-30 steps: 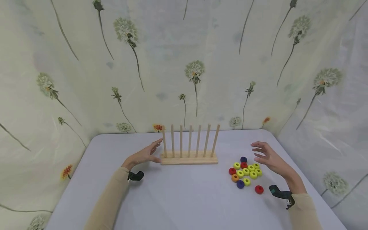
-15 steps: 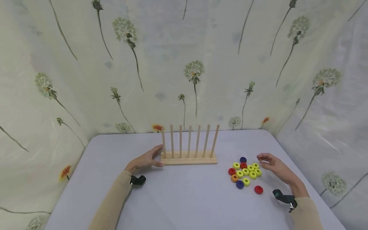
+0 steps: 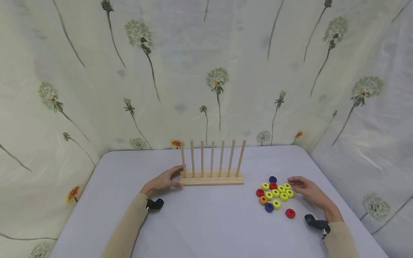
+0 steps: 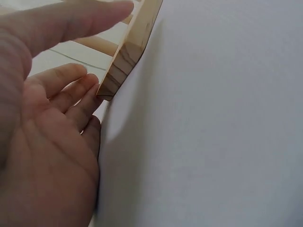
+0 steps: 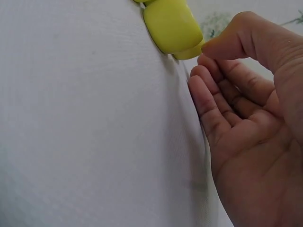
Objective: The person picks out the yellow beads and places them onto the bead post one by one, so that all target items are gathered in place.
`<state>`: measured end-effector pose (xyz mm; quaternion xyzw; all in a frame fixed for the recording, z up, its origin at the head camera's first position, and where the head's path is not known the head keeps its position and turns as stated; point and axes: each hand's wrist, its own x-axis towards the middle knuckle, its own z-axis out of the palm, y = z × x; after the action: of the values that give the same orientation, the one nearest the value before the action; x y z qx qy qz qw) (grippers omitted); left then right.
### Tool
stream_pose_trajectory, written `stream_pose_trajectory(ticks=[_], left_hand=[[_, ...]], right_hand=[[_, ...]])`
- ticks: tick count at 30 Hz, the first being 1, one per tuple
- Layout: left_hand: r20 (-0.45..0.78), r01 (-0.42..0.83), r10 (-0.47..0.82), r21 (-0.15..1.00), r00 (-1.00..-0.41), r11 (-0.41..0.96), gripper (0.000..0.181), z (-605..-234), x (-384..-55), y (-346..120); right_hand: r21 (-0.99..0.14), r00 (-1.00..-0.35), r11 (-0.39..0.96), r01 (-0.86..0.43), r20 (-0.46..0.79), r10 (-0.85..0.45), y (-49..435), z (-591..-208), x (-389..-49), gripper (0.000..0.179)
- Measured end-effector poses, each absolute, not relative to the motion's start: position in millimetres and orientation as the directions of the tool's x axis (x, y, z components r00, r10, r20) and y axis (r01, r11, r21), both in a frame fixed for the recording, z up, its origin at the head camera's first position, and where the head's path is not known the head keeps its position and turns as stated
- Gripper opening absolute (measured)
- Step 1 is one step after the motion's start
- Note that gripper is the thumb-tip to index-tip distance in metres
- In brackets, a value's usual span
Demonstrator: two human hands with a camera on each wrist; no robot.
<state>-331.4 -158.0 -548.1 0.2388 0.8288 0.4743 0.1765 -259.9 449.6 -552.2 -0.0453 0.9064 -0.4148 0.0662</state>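
Note:
A pale wooden rack (image 3: 211, 179) with a row of upright pegs stands at the table's middle back. My left hand (image 3: 164, 180) holds its left end, thumb along the front edge and fingers behind. In the left wrist view, the base's end grain (image 4: 119, 72) shows between thumb and fingers. My right hand (image 3: 309, 190) is at the right side of a group of beads, its fingers loosely bent. Its fingertips are right at a yellow bead (image 3: 287, 186). The right wrist view has the thumb tip (image 5: 210, 48) against the edge of a yellow bead (image 5: 174, 26).
The holed beads include several yellow ones, an orange bead (image 3: 263, 200), dark blue beads (image 3: 269, 207) and red beads (image 3: 260, 192). One red bead (image 3: 290, 213) lies apart, nearer the front. A dandelion-print curtain (image 3: 180, 71) surrounds the white table (image 3: 209, 222).
My left hand has moved right and closed round the rack's end. My right hand has come down to the beads, its fingers drawing together. The rack and beads stay put.

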Motion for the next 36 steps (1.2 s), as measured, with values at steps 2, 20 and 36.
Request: stream_pose_trajectory(ticks=[2,20,36], left_hand=[[-0.063,0.237,0.554,0.860,-0.830,0.452,0.085,-549,-331,-159],[-0.014,0.312,0.552,0.813,-0.834,0.492,0.068,-545,-321,-156],[-0.044,0.283,0.531,0.806,-0.847,0.519,0.063,-545,-323,-149]], right_hand=[[-0.756,-0.987,0.653,-0.032,-0.077,-0.137,447,-552,-262,0.055],[-0.728,-0.986,0.685,-0.027,-0.093,-0.138,431,-547,-271,0.039],[-0.727,-1.000,0.687,0.005,-0.022,-0.015,427,-547,-269,0.051]])
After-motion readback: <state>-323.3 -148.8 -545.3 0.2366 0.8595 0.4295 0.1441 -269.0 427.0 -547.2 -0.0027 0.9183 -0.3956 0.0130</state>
